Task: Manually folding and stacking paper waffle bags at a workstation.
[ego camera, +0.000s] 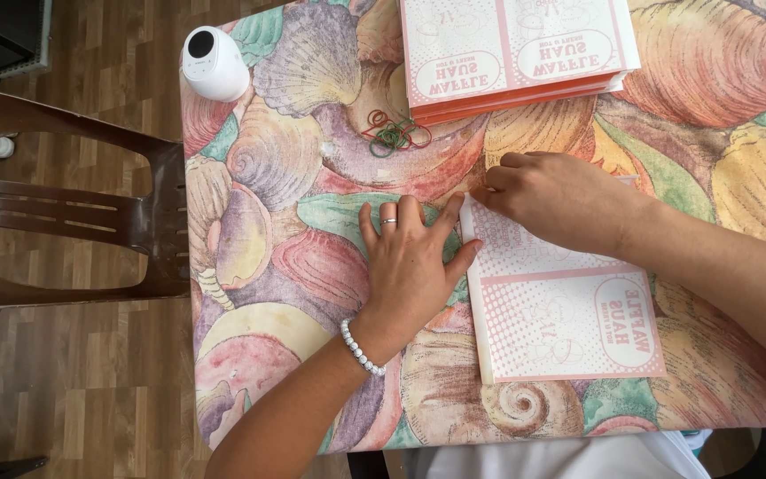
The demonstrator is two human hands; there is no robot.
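Observation:
A flat pink-and-white printed cardboard sheet (569, 319) lies on the shell-patterned tablecloth (294, 177). My left hand (410, 262), with a ring and a white bead bracelet, rests flat on the cloth, its fingers spread against the sheet's left folded edge. My right hand (556, 200) presses down on the sheet's upper left corner, fingers curled at the fold. Neither hand lifts anything.
A stack of the same printed sheets (516, 53) sits at the table's far edge. Several rubber bands (394, 133) lie just in front of it. A small white round device (214, 62) stands at the far left corner. A brown plastic chair (64, 213) is at the left.

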